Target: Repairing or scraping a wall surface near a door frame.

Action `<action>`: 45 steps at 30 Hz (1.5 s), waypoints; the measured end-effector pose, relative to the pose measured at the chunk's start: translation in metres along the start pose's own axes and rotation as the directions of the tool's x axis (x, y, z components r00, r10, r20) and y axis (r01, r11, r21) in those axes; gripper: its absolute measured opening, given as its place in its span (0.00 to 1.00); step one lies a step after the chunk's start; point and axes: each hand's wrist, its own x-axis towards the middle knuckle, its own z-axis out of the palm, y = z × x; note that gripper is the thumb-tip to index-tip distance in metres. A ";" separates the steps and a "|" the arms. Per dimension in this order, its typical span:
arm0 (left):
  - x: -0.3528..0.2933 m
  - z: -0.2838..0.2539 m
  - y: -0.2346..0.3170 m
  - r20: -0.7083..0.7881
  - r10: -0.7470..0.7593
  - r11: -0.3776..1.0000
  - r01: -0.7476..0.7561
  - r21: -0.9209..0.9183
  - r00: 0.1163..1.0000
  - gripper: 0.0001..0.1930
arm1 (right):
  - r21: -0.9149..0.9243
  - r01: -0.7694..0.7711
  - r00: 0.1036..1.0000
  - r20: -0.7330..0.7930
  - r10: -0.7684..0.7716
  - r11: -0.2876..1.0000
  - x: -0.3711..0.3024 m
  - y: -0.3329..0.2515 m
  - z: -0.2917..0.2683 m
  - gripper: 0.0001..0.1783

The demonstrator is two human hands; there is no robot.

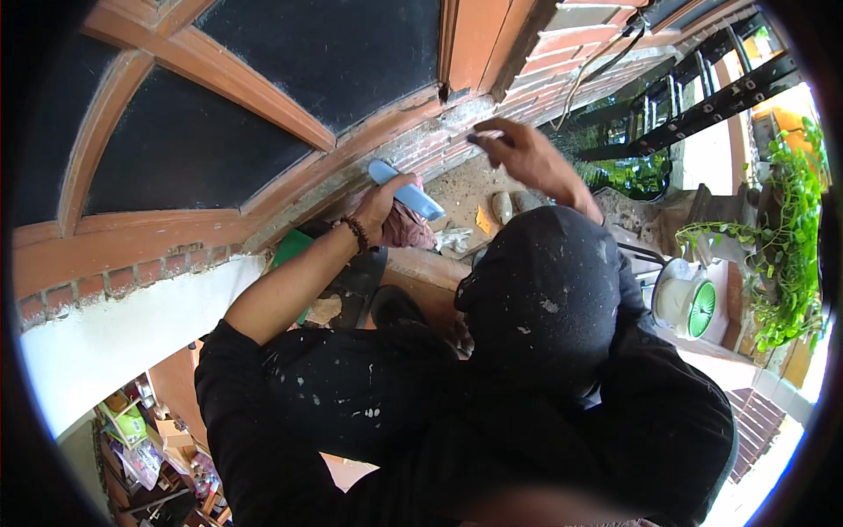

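Observation:
My left hand (379,209), with a beaded bracelet at its wrist, is closed on a light blue oblong piece (408,191), smooth and flat like plastic. A crumpled pink rag (408,227) hangs under the same hand, bunched against the blue piece. My right hand (527,158) is raised beside the brick wall, fingers bent in a pinch. Something small and dark shows at its fingertips; its kind is too small to tell. Close to my left hand runs the lower rail of an orange-brown wooden window frame (285,180) with dark panes.
Below the frame, the brick wall (430,151) has rough mortar. A pair of shoes (502,207) and a pale crumpled cloth (452,239) lie on the dusty ground. A white bucket with a green round end (685,306) and trailing green plants (786,255) are at right.

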 end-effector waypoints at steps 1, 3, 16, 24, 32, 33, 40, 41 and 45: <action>-0.008 0.015 0.005 -0.008 -0.046 0.998 0.046 -0.035 0.999 0.22 | 0.097 -0.056 0.996 0.080 0.048 0.994 -0.009 0.003 0.005 0.21; -0.012 0.028 0.003 0.029 0.076 0.993 -0.074 -0.087 0.997 0.22 | 0.249 -0.081 0.979 0.202 0.030 0.965 -0.009 0.017 0.032 0.21; -0.024 0.052 0.008 -0.101 0.072 0.967 -0.094 -0.237 0.992 0.21 | -0.127 0.372 0.927 0.100 -0.361 0.920 -0.006 0.038 0.068 0.26; -0.015 0.040 0.008 0.037 0.128 0.956 -0.114 -0.271 0.991 0.16 | -0.214 0.404 0.912 0.018 -0.410 0.889 -0.018 0.067 0.104 0.35; -0.027 0.019 0.006 0.121 0.033 0.972 -0.060 0.226 0.992 0.11 | 0.660 -0.137 0.973 0.230 -0.025 0.739 0.000 0.097 0.119 0.16; -0.022 0.018 0.007 0.111 -0.024 0.963 -0.007 0.270 0.994 0.12 | 0.784 -0.087 0.995 0.100 0.014 0.614 0.007 0.111 0.122 0.16; -0.037 0.037 0.014 0.057 -0.038 0.977 0.025 0.211 0.998 0.17 | 0.978 0.050 0.992 -0.073 0.106 0.202 0.042 0.122 0.121 0.13; -0.037 0.031 0.012 0.040 -0.070 0.980 0.061 0.189 0.997 0.18 | 0.989 0.068 0.990 -0.083 0.117 0.133 0.047 0.112 0.122 0.13; -0.034 0.033 0.014 0.097 -0.079 0.975 0.057 0.213 0.992 0.21 | 0.986 0.090 0.986 -0.108 0.128 0.141 0.060 0.115 0.119 0.14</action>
